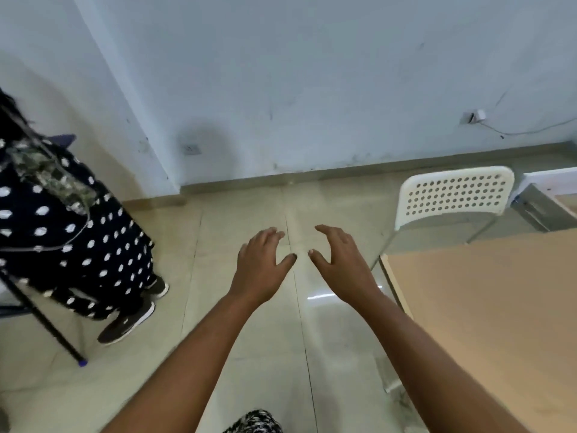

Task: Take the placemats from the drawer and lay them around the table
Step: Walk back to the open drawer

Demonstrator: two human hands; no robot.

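Observation:
My left hand [260, 265] and my right hand [340, 264] are stretched out side by side over the tiled floor, palms down, fingers relaxed and spread, holding nothing. A light wooden table [487, 314] fills the lower right; its corner lies just right of my right forearm. At the far right edge, an open drawer [549, 198] with a white front and a metal rail shows partly. No placemat is in view.
A white perforated chair [454, 195] stands at the table's far side. A person in a dark polka-dot garment [71, 239] sits on a black-legged chair at the left, feet on the floor. A wall with a socket [476, 115] runs behind.

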